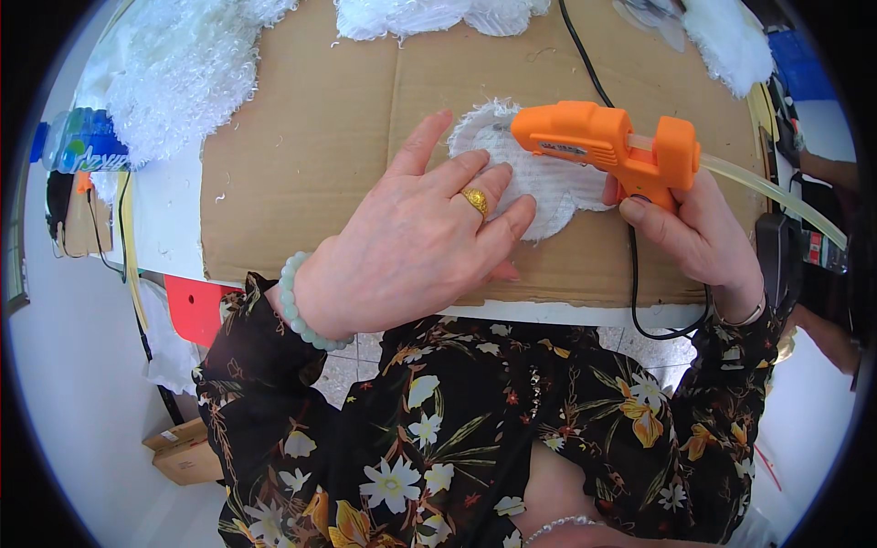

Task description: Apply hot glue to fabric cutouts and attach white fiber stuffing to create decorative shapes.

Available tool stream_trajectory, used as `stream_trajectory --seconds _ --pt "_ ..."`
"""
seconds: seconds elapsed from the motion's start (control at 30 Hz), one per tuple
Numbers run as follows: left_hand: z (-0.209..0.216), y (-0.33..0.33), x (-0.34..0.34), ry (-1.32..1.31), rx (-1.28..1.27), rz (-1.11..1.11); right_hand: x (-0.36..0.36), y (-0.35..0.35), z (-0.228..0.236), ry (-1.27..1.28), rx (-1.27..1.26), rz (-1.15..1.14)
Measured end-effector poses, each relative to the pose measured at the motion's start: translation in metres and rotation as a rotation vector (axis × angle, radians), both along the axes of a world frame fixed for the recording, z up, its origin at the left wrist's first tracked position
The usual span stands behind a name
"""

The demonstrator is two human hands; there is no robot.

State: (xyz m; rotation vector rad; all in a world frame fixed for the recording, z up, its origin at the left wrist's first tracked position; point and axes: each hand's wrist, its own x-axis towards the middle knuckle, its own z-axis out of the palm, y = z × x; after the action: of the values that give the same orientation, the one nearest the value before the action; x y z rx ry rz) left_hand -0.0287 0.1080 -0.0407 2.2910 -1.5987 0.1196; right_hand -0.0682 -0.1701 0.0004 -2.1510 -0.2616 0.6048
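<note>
My right hand [699,233] is wrapped round the grip of an orange hot glue gun [585,132], with a pale glue stick [776,190] running out of its back. The gun's nozzle points left, over the upper part of a white piece of fabric [548,196] with frayed, fuzzy edges. Across the fabric's left side lies my left hand [416,224], fingers spread and pressing lightly on it. The left hand wears a gold ring and a pale green bead bracelet. Whether glue is coming out at the nozzle cannot be seen.
Brown cardboard [301,183] covers the table under the work. White fluffy material [183,73] is heaped at the far left, with more pieces [438,16] along the back. The gun's black cord [585,55] crosses the cardboard. A bottle [82,142] stands left; another person's arm [827,342] shows right.
</note>
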Motion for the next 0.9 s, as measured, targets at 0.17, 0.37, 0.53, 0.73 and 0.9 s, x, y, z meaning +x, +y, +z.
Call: stream_trajectory --seconds 0.17,0.37,0.53,0.73,0.9 --pt "-0.002 -0.001 0.002 0.014 -0.003 -0.008 -0.002 -0.001 0.001 -0.044 -0.007 -0.023" --pt "-0.002 0.0 0.002 0.019 -0.006 -0.009 -0.004 -0.002 0.001 -0.06 -0.007 -0.048" --pt "-0.003 -0.001 0.001 0.009 -0.009 -0.004 -0.006 -0.006 0.003 -0.067 -0.075 -0.065" --pt "-0.004 -0.001 0.001 0.009 -0.004 0.0 -0.008 -0.015 -0.002 -0.172 -0.082 0.004" --pt "-0.004 -0.001 0.002 0.005 0.002 0.013 -0.009 -0.016 0.002 -0.145 -0.108 -0.001"
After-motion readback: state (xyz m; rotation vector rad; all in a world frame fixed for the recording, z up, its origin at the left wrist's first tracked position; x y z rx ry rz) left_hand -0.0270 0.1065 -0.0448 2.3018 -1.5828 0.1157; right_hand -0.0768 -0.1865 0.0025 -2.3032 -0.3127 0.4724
